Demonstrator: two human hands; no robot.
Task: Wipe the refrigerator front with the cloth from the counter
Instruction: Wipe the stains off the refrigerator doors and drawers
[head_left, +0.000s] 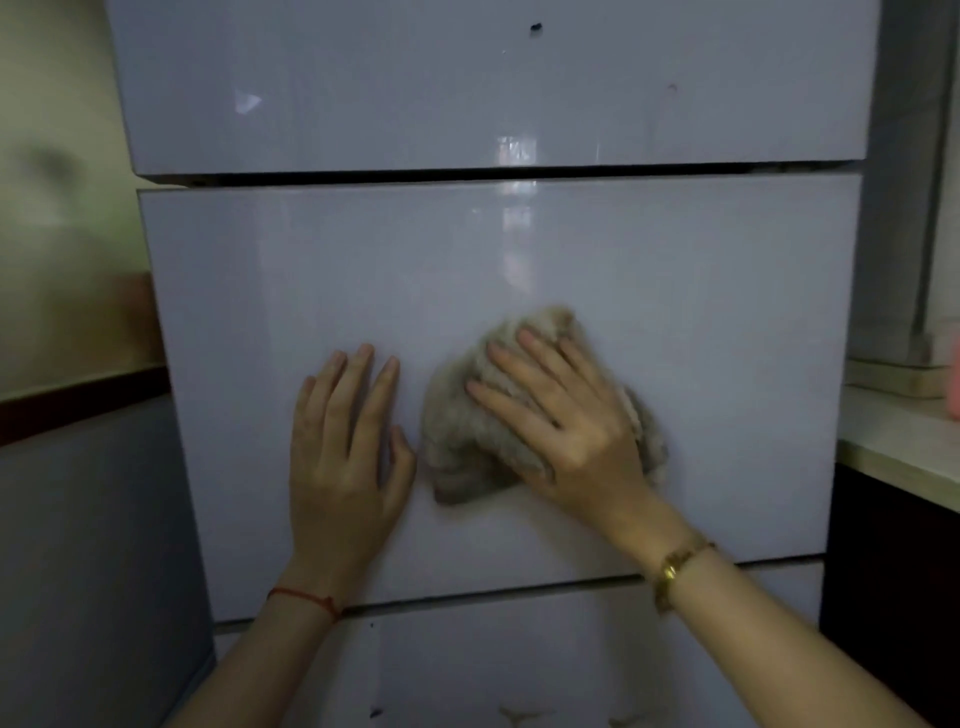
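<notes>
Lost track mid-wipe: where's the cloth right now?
Head view: the cloth is pressed flat on the fridge's middle door under the right hand, beside the left hand.

Item count, refrigerator front

One refrigerator (493, 249) with three door panels visible; one cloth (467, 441) at centre frame; two hands, left hand (340, 457) and right hand (566, 426); one red string bracelet (306, 600); one gold wristwatch (672, 571); one counter (893, 441) at right edge.

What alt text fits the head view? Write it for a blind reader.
The right hand presses a beige cloth flat against the fridge's middle door, while the left hand rests bare on the door beside it. A counter edges in at right.
</notes>
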